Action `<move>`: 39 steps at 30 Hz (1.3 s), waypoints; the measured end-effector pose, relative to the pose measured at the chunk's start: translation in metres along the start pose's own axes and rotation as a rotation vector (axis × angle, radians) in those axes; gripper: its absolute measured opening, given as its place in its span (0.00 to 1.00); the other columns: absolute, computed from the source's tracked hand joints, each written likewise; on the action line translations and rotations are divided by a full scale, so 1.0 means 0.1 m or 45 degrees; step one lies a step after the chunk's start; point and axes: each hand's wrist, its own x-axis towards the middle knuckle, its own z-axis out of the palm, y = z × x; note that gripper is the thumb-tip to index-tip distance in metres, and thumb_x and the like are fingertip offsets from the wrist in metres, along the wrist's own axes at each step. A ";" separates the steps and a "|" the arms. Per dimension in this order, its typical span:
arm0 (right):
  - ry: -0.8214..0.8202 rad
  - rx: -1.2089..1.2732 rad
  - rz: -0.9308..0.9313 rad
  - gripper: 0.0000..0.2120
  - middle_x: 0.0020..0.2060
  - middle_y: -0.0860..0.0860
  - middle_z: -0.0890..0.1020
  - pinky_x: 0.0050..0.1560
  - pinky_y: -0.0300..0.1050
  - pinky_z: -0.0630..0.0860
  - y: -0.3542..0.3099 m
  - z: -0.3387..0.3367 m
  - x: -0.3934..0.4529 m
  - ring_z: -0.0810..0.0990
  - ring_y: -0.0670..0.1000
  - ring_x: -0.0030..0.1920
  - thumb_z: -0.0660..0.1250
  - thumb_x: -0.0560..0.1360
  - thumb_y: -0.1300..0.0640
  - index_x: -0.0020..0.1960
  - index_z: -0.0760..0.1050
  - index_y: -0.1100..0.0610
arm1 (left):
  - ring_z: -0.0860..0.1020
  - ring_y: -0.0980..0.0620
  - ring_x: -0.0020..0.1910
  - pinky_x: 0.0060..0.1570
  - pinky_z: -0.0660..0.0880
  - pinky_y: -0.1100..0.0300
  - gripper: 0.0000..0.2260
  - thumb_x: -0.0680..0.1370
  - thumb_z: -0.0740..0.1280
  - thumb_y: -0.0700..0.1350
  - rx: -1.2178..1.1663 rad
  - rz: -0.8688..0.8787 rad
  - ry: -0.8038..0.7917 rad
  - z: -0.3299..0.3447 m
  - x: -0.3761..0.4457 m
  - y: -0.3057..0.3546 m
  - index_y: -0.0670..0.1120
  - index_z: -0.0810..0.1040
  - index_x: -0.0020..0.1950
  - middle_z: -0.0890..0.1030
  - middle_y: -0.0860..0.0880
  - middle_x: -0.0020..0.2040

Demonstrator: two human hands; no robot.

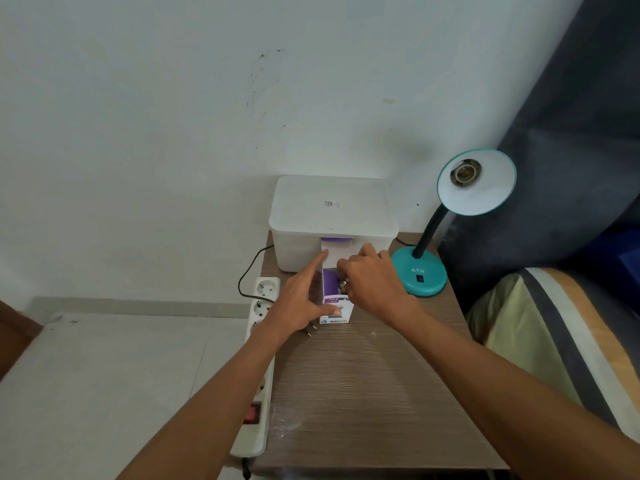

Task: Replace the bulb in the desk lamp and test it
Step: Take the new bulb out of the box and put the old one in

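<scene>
Right hand (pixel 372 282) gripping bulb (pixel 343 283), open carton (pixel 335 289)

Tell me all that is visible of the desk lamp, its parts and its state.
The desk lamp stands upright at the far right of the wooden table, beside the white plastic box. It has a round teal base marked ATN with a small dark switch, a curved black neck, and a teal-rimmed shade with a white inside, tilted towards the camera. Its socket is empty and unlit. Neither hand touches it; the right hand is close to the base.
</scene>
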 end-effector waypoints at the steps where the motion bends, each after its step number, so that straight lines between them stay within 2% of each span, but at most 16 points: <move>1: -0.008 0.020 0.001 0.11 0.50 0.49 0.84 0.53 0.55 0.70 0.00 -0.01 0.01 0.72 0.54 0.57 0.70 0.74 0.51 0.56 0.77 0.51 | 0.80 0.55 0.61 0.63 0.79 0.53 0.54 0.64 0.84 0.52 0.000 -0.003 0.000 0.00 0.00 0.00 0.61 0.54 0.82 0.80 0.49 0.65; 7: -0.128 -0.085 -0.085 0.09 0.48 0.50 0.82 0.57 0.59 0.66 -0.02 -0.10 0.07 0.71 0.54 0.57 0.68 0.76 0.54 0.55 0.80 0.52 | 0.80 0.55 0.61 0.62 0.80 0.49 0.54 0.64 0.84 0.52 0.002 -0.029 0.006 0.02 0.01 -0.04 0.65 0.53 0.81 0.81 0.50 0.64; 11: -0.247 -0.188 -0.139 0.11 0.53 0.54 0.81 0.62 0.63 0.65 -0.07 -0.19 0.14 0.70 0.56 0.63 0.67 0.77 0.53 0.58 0.79 0.55 | 0.80 0.54 0.61 0.62 0.80 0.48 0.55 0.65 0.85 0.52 0.011 -0.034 0.013 0.02 0.02 -0.05 0.64 0.53 0.81 0.81 0.49 0.64; 15: -0.264 -0.189 -0.171 0.12 0.53 0.53 0.81 0.65 0.65 0.62 -0.03 -0.24 0.15 0.70 0.55 0.65 0.66 0.78 0.50 0.58 0.79 0.52 | 0.80 0.54 0.61 0.62 0.80 0.48 0.54 0.65 0.85 0.50 -0.018 -0.041 0.011 0.01 0.00 -0.03 0.63 0.54 0.81 0.80 0.48 0.65; 18: -0.267 0.072 -0.075 0.13 0.55 0.53 0.81 0.66 0.63 0.60 0.08 -0.24 0.13 0.69 0.54 0.66 0.67 0.77 0.49 0.60 0.78 0.50 | 0.79 0.51 0.64 0.65 0.78 0.47 0.55 0.63 0.85 0.52 -0.017 -0.039 0.008 0.00 0.00 -0.03 0.66 0.54 0.80 0.80 0.49 0.67; 22: -0.062 0.502 0.079 0.13 0.52 0.47 0.83 0.61 0.54 0.67 0.15 -0.20 0.06 0.73 0.50 0.60 0.69 0.75 0.49 0.59 0.79 0.47 | 0.78 0.50 0.66 0.64 0.78 0.46 0.56 0.61 0.85 0.54 -0.002 -0.061 -0.002 -0.01 0.00 -0.02 0.67 0.55 0.80 0.79 0.48 0.67; 24: 0.081 0.822 0.201 0.14 0.48 0.45 0.83 0.54 0.43 0.73 0.15 -0.21 0.02 0.77 0.44 0.53 0.72 0.73 0.51 0.58 0.81 0.49 | 0.78 0.50 0.65 0.65 0.78 0.46 0.56 0.61 0.85 0.54 -0.001 -0.060 0.004 -0.02 -0.01 -0.02 0.67 0.55 0.80 0.79 0.49 0.67; 26: 0.202 1.156 0.349 0.13 0.47 0.43 0.82 0.46 0.29 0.72 0.13 -0.24 -0.02 0.79 0.40 0.49 0.75 0.72 0.54 0.56 0.81 0.51 | 0.78 0.50 0.65 0.65 0.78 0.45 0.55 0.61 0.85 0.54 0.010 -0.051 0.005 -0.02 -0.01 0.01 0.66 0.55 0.80 0.78 0.49 0.68; 27: 0.257 1.300 0.416 0.12 0.47 0.44 0.82 0.44 0.28 0.72 0.12 -0.26 -0.04 0.79 0.40 0.49 0.75 0.72 0.56 0.55 0.81 0.52 | 0.78 0.50 0.65 0.64 0.78 0.45 0.55 0.62 0.85 0.54 0.016 -0.051 0.005 -0.02 -0.02 0.02 0.66 0.55 0.79 0.78 0.49 0.68; 29: 0.372 1.527 0.536 0.10 0.48 0.46 0.82 0.48 0.34 0.75 0.11 -0.28 -0.06 0.80 0.44 0.51 0.73 0.74 0.57 0.55 0.82 0.53 | 0.78 0.51 0.65 0.65 0.78 0.45 0.55 0.63 0.85 0.53 0.019 -0.055 0.004 -0.02 -0.03 0.05 0.66 0.53 0.79 0.77 0.49 0.69; 31: 0.456 1.720 0.678 0.08 0.49 0.49 0.81 0.52 0.46 0.79 0.12 -0.30 -0.05 0.81 0.50 0.52 0.68 0.76 0.58 0.55 0.81 0.52 | 0.78 0.52 0.65 0.65 0.78 0.46 0.55 0.64 0.85 0.51 0.015 -0.059 0.004 -0.02 -0.05 0.06 0.66 0.52 0.80 0.77 0.49 0.69; 33: 0.437 1.935 0.827 0.09 0.52 0.51 0.81 0.52 0.55 0.81 0.16 -0.33 -0.03 0.83 0.56 0.50 0.63 0.77 0.60 0.51 0.81 0.51 | 0.79 0.54 0.63 0.64 0.79 0.47 0.56 0.65 0.85 0.49 -0.003 -0.059 0.010 -0.01 -0.06 0.07 0.65 0.51 0.81 0.79 0.50 0.66; 35: 0.369 2.015 0.919 0.08 0.51 0.55 0.81 0.49 0.55 0.80 0.20 -0.32 -0.03 0.83 0.56 0.43 0.62 0.75 0.61 0.47 0.80 0.54 | 0.80 0.55 0.60 0.62 0.80 0.50 0.58 0.65 0.85 0.48 -0.016 -0.061 0.029 0.00 -0.07 0.07 0.64 0.48 0.82 0.81 0.50 0.62; 37: 0.279 1.809 0.921 0.06 0.46 0.57 0.82 0.42 0.49 0.78 0.24 -0.29 -0.06 0.81 0.52 0.36 0.64 0.77 0.58 0.47 0.80 0.57 | 0.81 0.55 0.58 0.60 0.80 0.50 0.60 0.64 0.85 0.50 -0.039 -0.067 0.049 0.01 -0.08 0.05 0.64 0.46 0.82 0.82 0.50 0.59; 39: 0.165 1.597 0.890 0.09 0.43 0.54 0.84 0.35 0.41 0.75 0.27 -0.22 -0.10 0.80 0.47 0.31 0.67 0.79 0.52 0.51 0.81 0.57 | 0.81 0.54 0.59 0.61 0.80 0.49 0.60 0.63 0.85 0.52 -0.065 -0.069 0.052 0.02 -0.08 0.03 0.64 0.46 0.82 0.82 0.50 0.60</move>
